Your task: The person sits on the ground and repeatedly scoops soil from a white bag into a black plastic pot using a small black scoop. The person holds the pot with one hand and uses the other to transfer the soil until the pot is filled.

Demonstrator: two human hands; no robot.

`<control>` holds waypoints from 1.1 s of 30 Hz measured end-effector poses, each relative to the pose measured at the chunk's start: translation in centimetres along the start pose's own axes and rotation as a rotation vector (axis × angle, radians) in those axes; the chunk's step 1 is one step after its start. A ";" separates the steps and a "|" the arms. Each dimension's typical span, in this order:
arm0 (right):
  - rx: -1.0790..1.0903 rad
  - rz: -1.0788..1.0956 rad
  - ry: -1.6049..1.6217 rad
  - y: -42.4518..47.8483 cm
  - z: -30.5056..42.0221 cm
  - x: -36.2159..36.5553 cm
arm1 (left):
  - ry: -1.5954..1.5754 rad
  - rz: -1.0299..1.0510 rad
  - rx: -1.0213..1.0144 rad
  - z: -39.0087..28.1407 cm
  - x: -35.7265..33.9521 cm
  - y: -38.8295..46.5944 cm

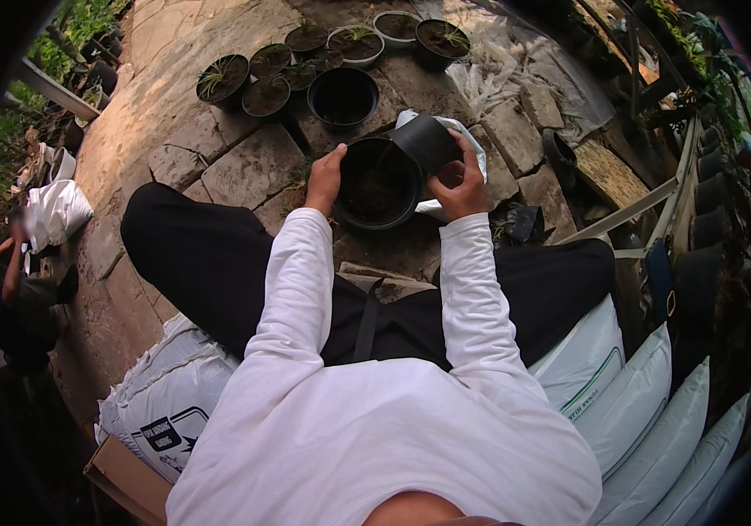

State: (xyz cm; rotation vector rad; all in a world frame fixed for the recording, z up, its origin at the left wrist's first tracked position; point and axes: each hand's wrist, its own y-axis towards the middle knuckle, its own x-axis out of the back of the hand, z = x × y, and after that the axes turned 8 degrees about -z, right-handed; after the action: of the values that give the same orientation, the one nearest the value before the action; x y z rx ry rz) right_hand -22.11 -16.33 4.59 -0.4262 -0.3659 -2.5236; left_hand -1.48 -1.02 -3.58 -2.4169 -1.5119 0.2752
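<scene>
My left hand grips the left rim of a round black plastic pot, which has dark soil low inside. In my right hand is a smaller black container, tilted over the pot's right rim; whether anything falls from it cannot be told. A white plastic bag lies open behind my right hand, partly hidden by it. Just beyond the pot stands another black pot, dark inside. Small potted plants in black and white pots are grouped farther off.
Uneven stone paving lies around the pots. Crumpled clear plastic sheeting spreads at upper right. Full white sacks stand at right, another sack and a cardboard box at left. A person is at far left by a white sack.
</scene>
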 end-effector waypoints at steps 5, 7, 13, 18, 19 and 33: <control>0.137 -0.293 0.100 1.3 -3.8 -0.1 | -0.036 0.046 0.032 -0.5 -0.3 -0.2; 0.096 -0.365 0.099 1.8 -6.0 -0.1 | -0.035 0.038 0.032 -0.9 -0.2 -0.5; -0.182 -0.450 -0.408 1.7 -12.7 -0.4 | 0.026 0.002 -0.003 -0.6 -0.2 -0.2; -0.386 -0.339 -0.656 0.2 -16.2 -2.3 | -0.033 0.042 0.003 -0.1 -0.1 0.2; -0.415 -0.302 -0.697 -0.1 -16.9 -2.5 | -0.023 0.036 0.005 -0.2 -0.2 0.0; -0.531 0.100 -0.380 1.4 -20.3 -3.3 | -0.030 0.036 0.036 0.3 -0.1 0.5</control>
State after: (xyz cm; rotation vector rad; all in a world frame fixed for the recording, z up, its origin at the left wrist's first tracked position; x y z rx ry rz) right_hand -23.19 -22.88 -14.96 -1.1046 0.1991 -2.4102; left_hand -1.18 -1.33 -4.05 -2.4243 -1.4639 0.3449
